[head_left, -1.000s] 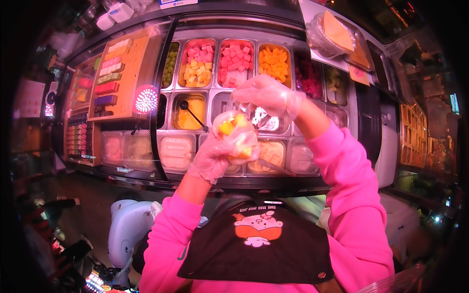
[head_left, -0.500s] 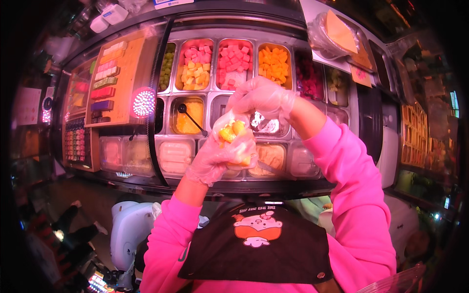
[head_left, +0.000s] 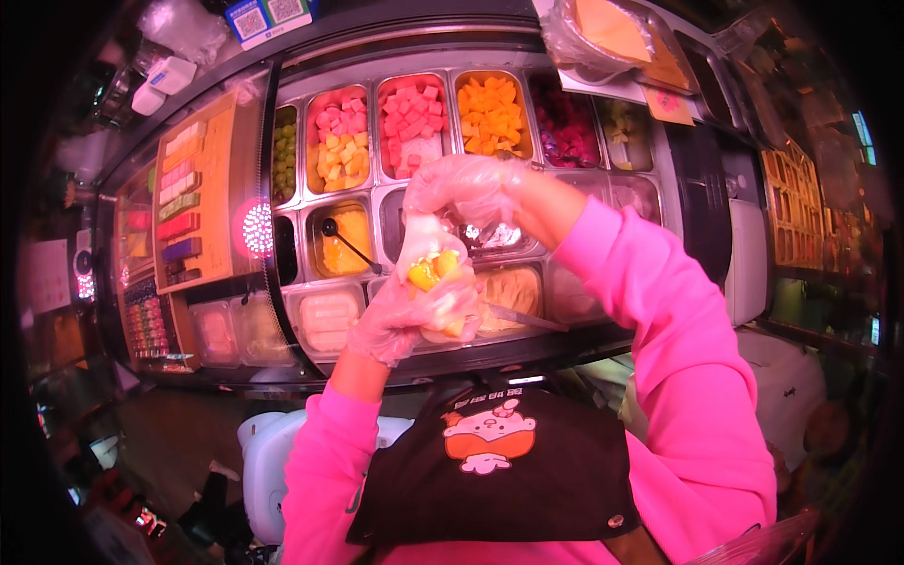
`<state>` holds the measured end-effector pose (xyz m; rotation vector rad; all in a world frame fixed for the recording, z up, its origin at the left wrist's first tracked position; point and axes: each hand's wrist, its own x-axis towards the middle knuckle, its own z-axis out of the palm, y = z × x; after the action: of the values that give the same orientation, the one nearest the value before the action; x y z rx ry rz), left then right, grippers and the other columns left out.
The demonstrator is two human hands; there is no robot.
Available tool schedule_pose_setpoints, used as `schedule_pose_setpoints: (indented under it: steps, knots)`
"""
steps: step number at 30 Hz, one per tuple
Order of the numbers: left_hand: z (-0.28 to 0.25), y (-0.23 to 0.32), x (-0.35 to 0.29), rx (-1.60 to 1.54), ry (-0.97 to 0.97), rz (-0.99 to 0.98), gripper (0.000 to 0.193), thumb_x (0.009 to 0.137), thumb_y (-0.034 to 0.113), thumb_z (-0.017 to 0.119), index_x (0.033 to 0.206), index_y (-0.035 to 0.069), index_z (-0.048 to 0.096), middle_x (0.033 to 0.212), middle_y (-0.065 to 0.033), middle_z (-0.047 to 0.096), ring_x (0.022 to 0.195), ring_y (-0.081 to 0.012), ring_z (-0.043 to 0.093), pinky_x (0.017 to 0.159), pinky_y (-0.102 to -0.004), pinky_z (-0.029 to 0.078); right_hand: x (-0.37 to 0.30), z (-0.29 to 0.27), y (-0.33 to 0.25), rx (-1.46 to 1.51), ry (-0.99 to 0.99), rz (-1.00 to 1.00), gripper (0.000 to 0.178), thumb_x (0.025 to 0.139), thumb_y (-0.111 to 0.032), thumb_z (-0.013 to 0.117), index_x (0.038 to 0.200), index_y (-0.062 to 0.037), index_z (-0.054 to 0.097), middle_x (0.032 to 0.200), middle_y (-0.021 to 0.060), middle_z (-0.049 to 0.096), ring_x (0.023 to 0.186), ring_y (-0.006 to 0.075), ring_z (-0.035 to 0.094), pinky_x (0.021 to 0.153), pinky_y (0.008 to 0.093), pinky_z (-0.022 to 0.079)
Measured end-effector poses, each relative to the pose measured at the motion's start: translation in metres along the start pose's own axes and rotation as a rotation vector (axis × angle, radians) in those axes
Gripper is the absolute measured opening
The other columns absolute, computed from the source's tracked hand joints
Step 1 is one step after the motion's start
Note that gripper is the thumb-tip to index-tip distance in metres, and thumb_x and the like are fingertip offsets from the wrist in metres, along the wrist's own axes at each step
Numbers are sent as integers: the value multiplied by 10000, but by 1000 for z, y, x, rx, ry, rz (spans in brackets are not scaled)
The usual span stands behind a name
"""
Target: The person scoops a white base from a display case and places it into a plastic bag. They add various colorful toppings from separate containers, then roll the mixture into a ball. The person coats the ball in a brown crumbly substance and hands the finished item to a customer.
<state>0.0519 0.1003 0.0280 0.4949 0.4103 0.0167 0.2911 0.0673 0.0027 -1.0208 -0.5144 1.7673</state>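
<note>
Pictured at a steel counter of rectangular metal food pans point(head_left: 374, 132), holding a soft translucent whitish bundle point(head_left: 428, 252), with glossy yellow chunks point(head_left: 424, 275) showing on its upper side, just above the near rows. Clasps it in the left hand point(head_left: 419, 311), gloved in thin clear plastic, with fingers bent firmly around its side. Reaches across with the right hand point(head_left: 461, 191), gloved alike, with wrist bent and fingers curled down at the bundle's upper edge; impossible to tell from this angle whether pinching it or merely resting against it. Wears bright pink sleeves point(head_left: 659, 339) and a black cloth apron point(head_left: 490, 504) printed with an orange-and-white cartoon figure point(head_left: 490, 440).

Faces a far row of round green fruit point(head_left: 284, 155), mixed pink-and-yellow cubes point(head_left: 341, 146), solid pink cubes point(head_left: 412, 118), bright orange-yellow cubes point(head_left: 490, 113) and dark red pieces point(head_left: 563, 122). Works beside a smooth yellow filling point(head_left: 353, 221), left of the bundle, with a long black spoon point(head_left: 351, 247) laid across it. Stands over a pale peach-coloured paste point(head_left: 510, 282), just right of the bundle, with a flat slender utensil point(head_left: 527, 318) lying at its near edge. Flanked, farther left, by a light wooden board point(head_left: 234, 169) lined with small multicoloured bars point(head_left: 179, 226).
</note>
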Motion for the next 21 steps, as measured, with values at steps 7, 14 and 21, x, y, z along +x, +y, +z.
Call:
schedule_pose_setpoints:
  steps: [7,14,21]
  knots:
    - [-12,-10,3,-197,-89,40,959,688,-16,766,1543,-3,330,1392,-197,553,1316,-440,562,1039,-527,558,14,15,32,539,135,-227,266,1003,-191,653,1153,23,701,885,67,700,749,148,706,640,297,604]
    - [-25,-26,9,-351,-131,67,925,750,-12,737,1563,-13,294,1485,-268,468,1374,-523,455,1025,-695,493,-16,14,-20,148,-146,-425,317,969,-224,713,1165,23,743,1047,73,746,929,124,701,811,294,579]
    - [-20,-27,8,-567,-33,73,813,873,61,687,1592,67,308,1505,-203,468,1397,-357,493,1113,-598,473,-52,43,-43,-659,-554,-560,235,980,-57,676,1187,29,744,1233,133,736,1104,204,695,984,340,552]
